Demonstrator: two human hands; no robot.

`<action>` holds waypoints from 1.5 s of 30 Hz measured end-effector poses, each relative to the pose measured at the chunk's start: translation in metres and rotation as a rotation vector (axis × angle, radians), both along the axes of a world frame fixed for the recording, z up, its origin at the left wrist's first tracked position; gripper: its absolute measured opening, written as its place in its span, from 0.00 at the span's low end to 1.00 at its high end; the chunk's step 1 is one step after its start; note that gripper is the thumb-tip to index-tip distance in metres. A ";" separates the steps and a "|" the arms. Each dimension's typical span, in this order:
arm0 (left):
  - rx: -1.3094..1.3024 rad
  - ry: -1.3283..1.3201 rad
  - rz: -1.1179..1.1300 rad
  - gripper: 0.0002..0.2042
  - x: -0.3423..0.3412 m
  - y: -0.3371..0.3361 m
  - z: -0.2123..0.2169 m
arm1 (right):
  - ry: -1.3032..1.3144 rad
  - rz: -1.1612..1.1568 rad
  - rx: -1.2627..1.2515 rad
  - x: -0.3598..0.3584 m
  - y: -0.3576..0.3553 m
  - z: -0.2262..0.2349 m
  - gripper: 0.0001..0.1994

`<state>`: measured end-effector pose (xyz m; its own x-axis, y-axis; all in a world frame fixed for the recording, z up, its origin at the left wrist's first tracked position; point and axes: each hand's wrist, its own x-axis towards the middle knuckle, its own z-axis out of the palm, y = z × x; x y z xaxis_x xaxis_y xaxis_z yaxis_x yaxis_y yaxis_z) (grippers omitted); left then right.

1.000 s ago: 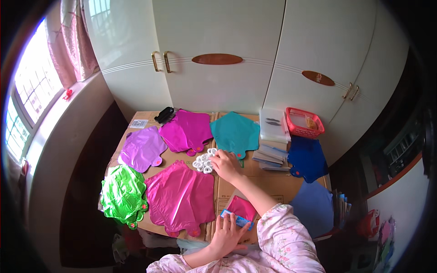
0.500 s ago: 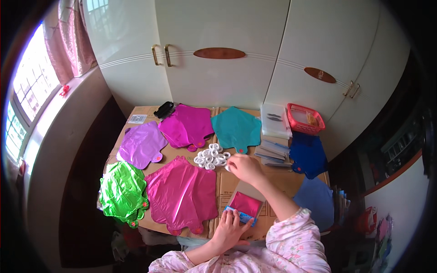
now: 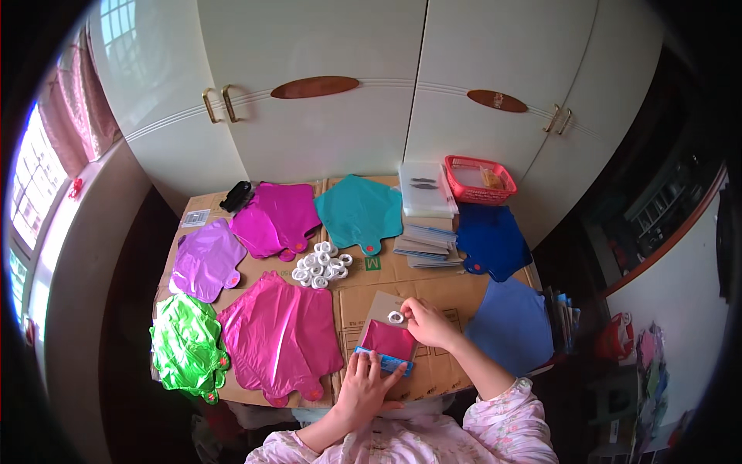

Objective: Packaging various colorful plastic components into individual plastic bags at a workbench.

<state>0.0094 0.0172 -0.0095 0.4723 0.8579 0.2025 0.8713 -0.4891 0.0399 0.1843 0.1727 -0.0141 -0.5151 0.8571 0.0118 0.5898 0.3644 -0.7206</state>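
My right hand [image 3: 429, 321] pinches a small white ring-shaped roll [image 3: 396, 317] by its edge. The roll is over the upper part of a grey-brown card [image 3: 384, 307]. Lower on that card lies a folded pink foil piece [image 3: 389, 339], with a blue printed strip [image 3: 396, 366] along its near edge. My left hand [image 3: 362, 390] lies on the strip, fingers spread and pressing it down. Beyond the card, to the left, is a heap of white ring-shaped rolls [image 3: 315, 267].
Flat foil balloons surround the heap: pink [image 3: 282, 340], green [image 3: 185, 340], lilac [image 3: 205, 263], magenta [image 3: 274, 220], teal [image 3: 359, 213], dark blue [image 3: 495, 241] and light blue [image 3: 510, 329]. Card stacks [image 3: 425, 246], clear sleeves [image 3: 425, 201] and a red basket [image 3: 464, 193] stand at the back right.
My right hand has come nearer from beside the heap, bringing a white ring-shaped roll to the card. My left hand keeps its place on the blue strip. The whole view has shifted.
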 end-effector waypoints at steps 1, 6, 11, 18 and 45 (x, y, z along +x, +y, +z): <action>0.002 0.000 -0.001 0.40 0.000 0.000 0.001 | 0.034 -0.005 -0.036 0.000 0.001 -0.002 0.11; -0.010 -0.021 -0.007 0.39 0.001 -0.001 0.002 | 0.092 -0.061 -0.109 -0.009 0.006 0.002 0.18; -0.010 -0.017 -0.010 0.39 0.001 0.000 0.003 | -0.159 0.049 -0.113 -0.014 0.018 -0.004 0.14; -0.007 -0.016 -0.001 0.39 0.001 -0.002 0.001 | -0.121 0.125 -0.213 -0.016 0.013 0.014 0.11; -0.004 -0.012 -0.013 0.38 0.000 -0.002 -0.001 | 0.400 0.053 -0.665 -0.005 0.016 -0.023 0.13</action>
<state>0.0093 0.0155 -0.0103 0.4814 0.8523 0.2044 0.8641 -0.5005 0.0521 0.1797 0.1885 -0.0369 -0.6202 0.7236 -0.3030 0.2328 -0.1990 -0.9519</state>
